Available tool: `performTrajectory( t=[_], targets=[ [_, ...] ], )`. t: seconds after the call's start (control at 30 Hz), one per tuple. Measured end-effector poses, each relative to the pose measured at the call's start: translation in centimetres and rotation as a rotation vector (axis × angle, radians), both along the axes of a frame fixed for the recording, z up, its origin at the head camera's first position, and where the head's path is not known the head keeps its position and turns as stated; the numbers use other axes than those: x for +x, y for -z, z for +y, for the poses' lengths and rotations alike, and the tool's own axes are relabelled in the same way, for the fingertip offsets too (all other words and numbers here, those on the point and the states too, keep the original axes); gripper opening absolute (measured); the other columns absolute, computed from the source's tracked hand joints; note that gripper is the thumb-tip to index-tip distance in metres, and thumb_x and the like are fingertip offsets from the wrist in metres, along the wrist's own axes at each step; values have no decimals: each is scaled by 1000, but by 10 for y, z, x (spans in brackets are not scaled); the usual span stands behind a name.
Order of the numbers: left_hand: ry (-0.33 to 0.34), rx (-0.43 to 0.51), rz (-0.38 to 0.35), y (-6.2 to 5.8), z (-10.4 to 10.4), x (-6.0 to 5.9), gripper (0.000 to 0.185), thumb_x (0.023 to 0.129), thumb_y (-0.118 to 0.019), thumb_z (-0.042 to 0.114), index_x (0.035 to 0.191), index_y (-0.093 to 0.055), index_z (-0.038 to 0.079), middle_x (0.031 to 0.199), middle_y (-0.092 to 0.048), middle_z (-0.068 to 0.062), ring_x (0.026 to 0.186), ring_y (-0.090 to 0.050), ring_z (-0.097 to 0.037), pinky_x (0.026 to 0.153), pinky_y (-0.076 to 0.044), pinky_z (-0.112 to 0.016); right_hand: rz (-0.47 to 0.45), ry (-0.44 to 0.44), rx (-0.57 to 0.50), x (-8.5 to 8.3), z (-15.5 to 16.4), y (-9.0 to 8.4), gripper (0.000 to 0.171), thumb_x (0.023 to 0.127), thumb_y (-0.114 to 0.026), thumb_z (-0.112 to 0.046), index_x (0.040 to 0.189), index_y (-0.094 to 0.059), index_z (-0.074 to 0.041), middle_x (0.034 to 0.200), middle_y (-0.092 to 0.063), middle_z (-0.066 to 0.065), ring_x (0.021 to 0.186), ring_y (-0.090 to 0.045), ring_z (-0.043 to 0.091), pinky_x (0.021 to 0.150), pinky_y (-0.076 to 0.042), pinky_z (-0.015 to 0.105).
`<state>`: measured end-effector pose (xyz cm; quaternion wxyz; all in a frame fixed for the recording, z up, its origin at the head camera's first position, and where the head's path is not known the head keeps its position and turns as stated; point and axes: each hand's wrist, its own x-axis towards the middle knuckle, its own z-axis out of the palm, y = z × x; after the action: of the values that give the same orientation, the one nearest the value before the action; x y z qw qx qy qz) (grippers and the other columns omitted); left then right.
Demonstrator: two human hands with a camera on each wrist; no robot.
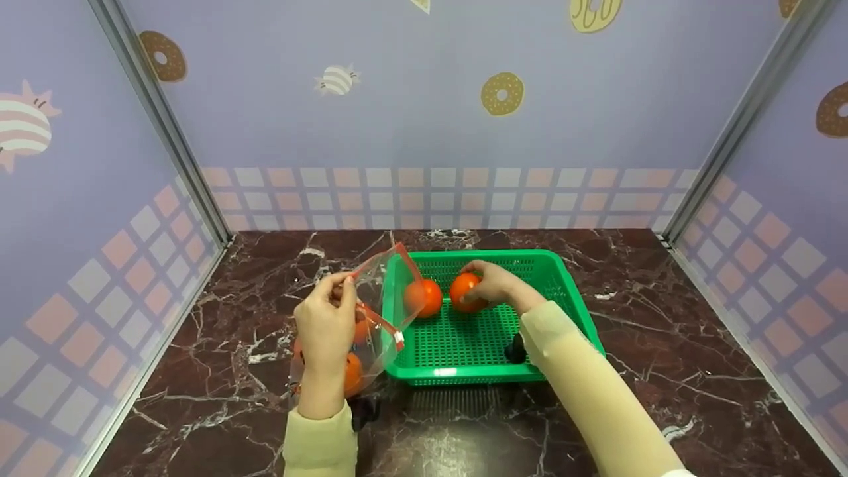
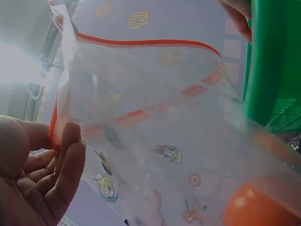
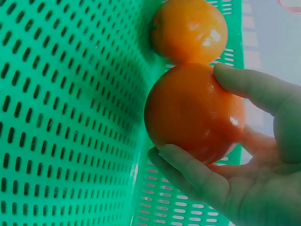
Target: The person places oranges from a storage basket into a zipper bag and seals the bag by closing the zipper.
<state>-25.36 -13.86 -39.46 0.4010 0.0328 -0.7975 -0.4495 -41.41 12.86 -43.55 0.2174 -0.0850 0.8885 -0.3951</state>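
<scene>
My left hand (image 1: 326, 321) pinches the red-edged mouth of a clear zip bag (image 2: 141, 84) between thumb and fingers, and the mouth gapes toward the basket. Several oranges (image 1: 351, 375) lie in the bag, partly hidden by my left hand and wrist. Inside the green basket (image 1: 490, 254), my right hand (image 1: 498, 283) grips an orange (image 3: 193, 113) with the thumb on one side and fingers curled round the other. Another orange (image 3: 190, 30) sits beside it, at the basket's left side; the bag's edge overlaps this one in the head view.
The basket stands on a dark marbled tabletop (image 1: 252, 411). A red zip slider (image 1: 398, 338) hangs at the bag's near corner, over the basket's left rim. Patterned walls (image 1: 424, 132) enclose the table at the back and both sides.
</scene>
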Motion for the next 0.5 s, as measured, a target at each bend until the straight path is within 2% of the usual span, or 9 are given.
performTrajectory(
  t=[0.13,0.37,0.5],
  targets=[
    [-5,-7,4,0,0,0,13,98,-68,9,100,-79,1,70,-72,-11,49,-53,-9,50,-41,-21,11,2,-42,0,4,-5,67,88,-78,-12,149,-51,-17,150,-48,22,123,-60,38,89,-59,42],
    [-7,-26,-3,0,1,-1,14,98,-68,9,101,-78,1,70,-71,-11,47,-49,-9,49,-37,-23,-2,30,-179,4,11,-14,66,90,-78,-13,148,-49,-19,147,-50,25,126,-61,42,100,-56,53],
    [-10,-25,-5,0,1,0,14,98,-68,9,101,-79,1,71,-72,-11,48,-50,-9,49,-38,-22,11,34,-235,7,14,-19,68,91,-78,-15,150,-46,-19,145,-50,26,125,-61,40,99,-56,52]
  ],
)
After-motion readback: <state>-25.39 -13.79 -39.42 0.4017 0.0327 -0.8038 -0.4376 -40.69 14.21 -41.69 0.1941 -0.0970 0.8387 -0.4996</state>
